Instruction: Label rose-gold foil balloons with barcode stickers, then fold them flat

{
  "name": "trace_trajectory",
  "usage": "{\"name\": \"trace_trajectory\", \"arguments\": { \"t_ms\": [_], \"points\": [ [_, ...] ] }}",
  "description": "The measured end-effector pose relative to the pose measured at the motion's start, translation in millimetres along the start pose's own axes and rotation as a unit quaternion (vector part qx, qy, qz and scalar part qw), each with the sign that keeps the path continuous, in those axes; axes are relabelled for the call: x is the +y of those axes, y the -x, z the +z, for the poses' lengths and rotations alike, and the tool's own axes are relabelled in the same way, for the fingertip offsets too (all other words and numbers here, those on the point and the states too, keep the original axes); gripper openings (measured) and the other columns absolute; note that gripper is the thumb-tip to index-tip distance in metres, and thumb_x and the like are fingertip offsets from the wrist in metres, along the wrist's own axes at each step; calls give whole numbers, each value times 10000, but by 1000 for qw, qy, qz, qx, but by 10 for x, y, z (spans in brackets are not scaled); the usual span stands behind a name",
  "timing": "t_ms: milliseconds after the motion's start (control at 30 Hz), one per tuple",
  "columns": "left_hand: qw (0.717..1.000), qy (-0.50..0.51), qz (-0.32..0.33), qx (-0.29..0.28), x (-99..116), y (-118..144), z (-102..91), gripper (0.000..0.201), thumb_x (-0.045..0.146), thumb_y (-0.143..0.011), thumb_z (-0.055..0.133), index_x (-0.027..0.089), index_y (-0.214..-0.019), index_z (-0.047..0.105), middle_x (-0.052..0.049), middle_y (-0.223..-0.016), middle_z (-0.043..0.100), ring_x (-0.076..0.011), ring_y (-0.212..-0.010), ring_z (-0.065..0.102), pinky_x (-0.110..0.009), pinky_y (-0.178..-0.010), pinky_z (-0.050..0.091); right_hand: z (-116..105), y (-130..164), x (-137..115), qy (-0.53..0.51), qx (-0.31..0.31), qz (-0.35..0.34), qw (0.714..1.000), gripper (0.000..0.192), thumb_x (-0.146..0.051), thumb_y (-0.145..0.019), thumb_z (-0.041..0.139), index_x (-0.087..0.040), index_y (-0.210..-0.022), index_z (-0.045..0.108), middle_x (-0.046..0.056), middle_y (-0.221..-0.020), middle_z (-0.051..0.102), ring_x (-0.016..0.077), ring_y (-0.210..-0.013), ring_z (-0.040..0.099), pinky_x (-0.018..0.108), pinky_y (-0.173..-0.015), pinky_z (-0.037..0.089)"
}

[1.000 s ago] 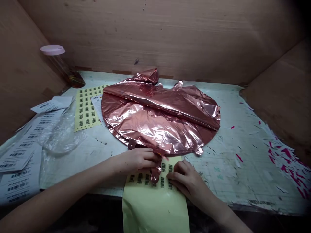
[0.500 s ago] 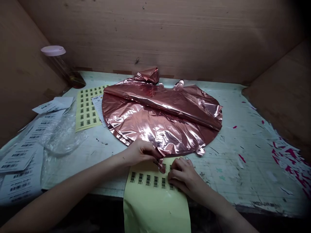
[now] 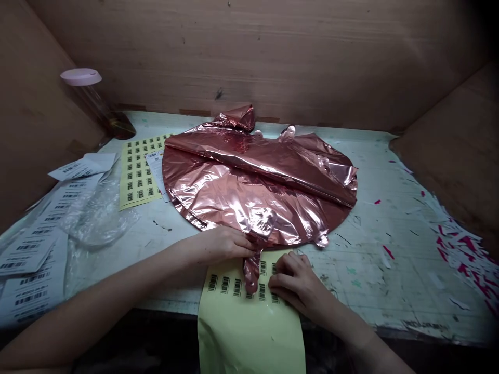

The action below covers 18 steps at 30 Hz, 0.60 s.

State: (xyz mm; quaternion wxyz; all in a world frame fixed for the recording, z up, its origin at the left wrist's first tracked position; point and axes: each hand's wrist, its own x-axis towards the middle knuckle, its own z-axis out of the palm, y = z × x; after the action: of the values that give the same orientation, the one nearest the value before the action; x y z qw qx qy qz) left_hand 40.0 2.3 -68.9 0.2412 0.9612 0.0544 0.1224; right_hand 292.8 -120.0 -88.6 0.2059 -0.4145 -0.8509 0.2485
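A flattened rose-gold foil balloon [image 3: 234,182] lies across the work surface, its narrow filling tail hanging over a yellow sheet of barcode stickers [image 3: 249,332]. My left hand [image 3: 224,243] is at the balloon's near edge, fingers closed on the base of that tail. On the sheet's right side rests my right hand [image 3: 298,283], fingers curled in beside the last column of barcodes. Whether a sticker is between those fingertips is hidden. The lower part of the sheet droops over the table's front edge.
Another yellow barcode sheet [image 3: 136,179] lies behind on the left, near crumpled clear plastic [image 3: 99,218] and white label strips [image 3: 37,254]. A lidded clear cup [image 3: 97,104] leans in the back left corner. Pink and white scraps [image 3: 465,254] lie right. Cardboard walls [image 3: 249,62] enclose the table.
The balloon's tail has unfolded and now points down over the barcodes. My left hand has flattened a little and shifted its hold to the tail's base. My right hand has hardly moved.
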Motion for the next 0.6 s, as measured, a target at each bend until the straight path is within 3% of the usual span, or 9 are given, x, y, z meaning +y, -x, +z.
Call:
{"name": "trace_trajectory", "arguments": {
  "t_ms": [100,233,300,467,600],
  "points": [
    [999,-17,-1,45,7,23,100,276,117,-965,476,125,-1115,708,-147,-1080,738,-222,-1018,705,-302,-915,548,4,5,5,-1,5,-5,1000,112,-217,-966,553,-210,-877,621,34,-897,526,191,-856,471,361,-752,294],
    [982,89,-89,144,-21,-1,181,155,101,-875,607,165,-920,741,-60,-884,766,-140,-778,720,-196,-732,553,7,2,14,-14,3,1,1000,66,-208,-964,557,-218,-956,622,42,-936,538,200,-895,492,367,-771,309],
    [965,149,-143,161,-45,-44,166,136,68,-806,657,161,-853,745,-32,-804,758,-121,-710,707,-171,-663,535,10,2,15,-14,5,0,1000,78,-213,-968,553,-230,-987,627,41,-938,539,199,-898,497,366,-772,311],
    [913,299,-249,122,-108,-152,-20,126,84,-739,721,134,-848,759,-34,-787,745,-121,-706,693,-171,-645,522,13,20,6,-3,9,-4,1000,93,-206,-964,552,-226,-922,632,38,-922,542,199,-880,495,365,-761,305],
    [917,314,-244,43,-139,-169,-193,147,165,-857,632,154,-923,762,-57,-922,752,-145,-849,692,-215,-777,523,8,29,7,-2,3,3,1000,89,-199,-955,562,-214,-893,624,40,-934,544,199,-899,506,360,-776,323]
  ]
}}
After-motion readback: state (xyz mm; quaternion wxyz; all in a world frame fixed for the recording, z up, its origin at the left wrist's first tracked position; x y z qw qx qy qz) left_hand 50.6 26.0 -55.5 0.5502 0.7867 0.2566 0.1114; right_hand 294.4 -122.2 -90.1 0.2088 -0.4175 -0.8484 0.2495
